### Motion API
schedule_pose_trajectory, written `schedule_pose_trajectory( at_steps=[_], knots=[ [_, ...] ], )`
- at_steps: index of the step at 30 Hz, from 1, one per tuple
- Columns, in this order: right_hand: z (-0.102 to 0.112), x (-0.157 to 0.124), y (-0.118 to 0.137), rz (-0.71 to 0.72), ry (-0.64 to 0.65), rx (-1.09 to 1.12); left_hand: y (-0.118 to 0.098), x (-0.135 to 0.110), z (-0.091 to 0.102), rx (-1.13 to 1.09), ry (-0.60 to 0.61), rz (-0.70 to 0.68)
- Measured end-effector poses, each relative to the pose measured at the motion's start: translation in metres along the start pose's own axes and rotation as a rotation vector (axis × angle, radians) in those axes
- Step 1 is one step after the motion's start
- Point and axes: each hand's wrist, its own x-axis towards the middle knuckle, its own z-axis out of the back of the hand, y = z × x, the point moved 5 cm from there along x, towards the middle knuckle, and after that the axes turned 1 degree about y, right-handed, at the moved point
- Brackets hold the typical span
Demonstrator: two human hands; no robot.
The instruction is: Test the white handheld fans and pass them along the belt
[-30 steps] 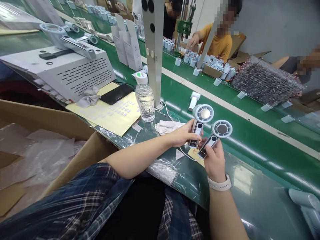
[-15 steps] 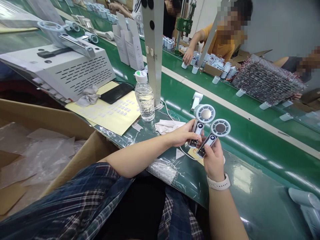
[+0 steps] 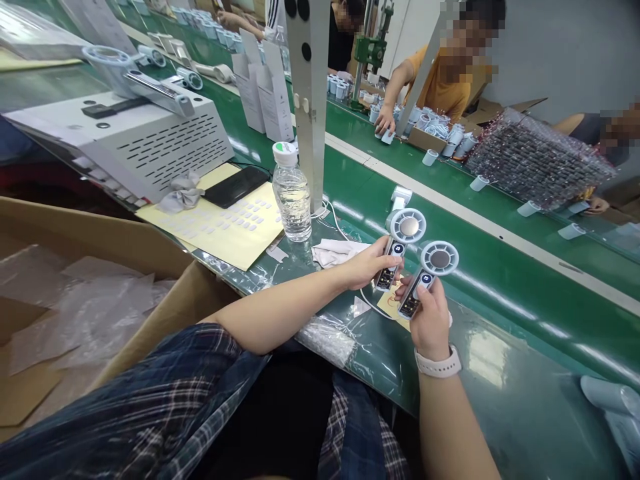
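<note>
above the green bench edge, the left hand (image 3: 367, 267) grips one small handheld fan (image 3: 399, 245) by its slim handle, and the right hand (image 3: 427, 319) grips a second fan (image 3: 429, 273) likewise; both look light, rigid, smooth plastic, best held at the handle.

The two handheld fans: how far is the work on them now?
Done: both displays are lit. In hand: left hand grips one handheld fan, right hand grips the other handheld fan, both above the green bench. Left: neither fan is set down yet.
</note>
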Motion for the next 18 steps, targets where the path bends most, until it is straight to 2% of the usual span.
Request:
schedule_pose_trajectory(
  at_steps=[11,18],
  knots=[
    [-0.0009,0.002,-0.0013,0.013,-0.014,0.013,-0.0006,-0.0014,-0.0018,0.038,0.033,-0.017],
    [-0.0012,0.0027,0.0004,0.024,-0.041,-0.016,0.007,0.0028,0.0048,0.037,-0.012,-0.025]
  ],
)
